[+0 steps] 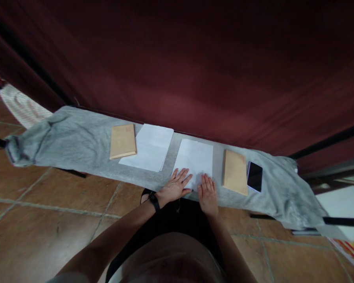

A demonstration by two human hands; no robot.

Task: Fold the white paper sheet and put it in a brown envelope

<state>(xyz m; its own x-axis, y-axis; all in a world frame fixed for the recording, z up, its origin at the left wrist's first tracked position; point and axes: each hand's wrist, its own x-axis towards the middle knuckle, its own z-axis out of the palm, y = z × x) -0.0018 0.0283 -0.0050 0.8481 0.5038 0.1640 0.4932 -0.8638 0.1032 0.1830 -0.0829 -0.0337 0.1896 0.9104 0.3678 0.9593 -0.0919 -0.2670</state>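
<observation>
A white sheet of paper lies on the grey cloth-covered table in front of me. My left hand rests flat on the sheet's near left corner, fingers spread, with a black band on the wrist. My right hand lies flat on the sheet's near edge, fingers stretched out. Both hands are open and hold nothing.
A stack of white sheets and a brown envelope lie to the left. Another brown envelope and a black phone lie to the right. A dark red curtain hangs behind the table. Tiled floor below.
</observation>
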